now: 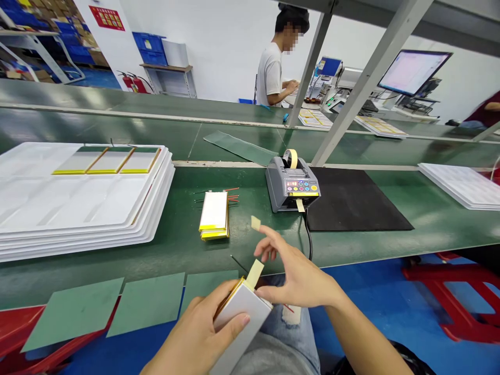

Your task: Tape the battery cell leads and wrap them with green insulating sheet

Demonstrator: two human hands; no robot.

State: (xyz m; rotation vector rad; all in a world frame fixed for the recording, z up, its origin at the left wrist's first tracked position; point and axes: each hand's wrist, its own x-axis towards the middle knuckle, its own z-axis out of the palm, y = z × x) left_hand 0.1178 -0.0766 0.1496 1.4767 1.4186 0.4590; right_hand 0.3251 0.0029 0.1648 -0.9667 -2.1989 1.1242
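Observation:
My left hand (pixel 213 325) is wrapped round a silver-white battery cell (pixel 244 323) held over my lap. A strip of cream tape (pixel 255 273) stands up from the cell's top end, beside a dark wire. My right hand (pixel 291 271) has its thumb near that end, and a small piece of cream tape (pixel 255 223) sticks to its index fingertip. Beyond my hands, a stack of cells (pixel 214 211) with yellow edges and red and black wires lies on the green bench. A grey tape dispenser (pixel 292 182) has a short tape end sticking out in front.
Stacked white trays (pixel 70 208) stand at the left, the top one holding cells. Green sheets (pixel 148 304) lie along the near edge. A black mat (pixel 355 200), grey posts and more trays (pixel 464 185) are rightward. A person (pixel 271 73) works beyond the bench.

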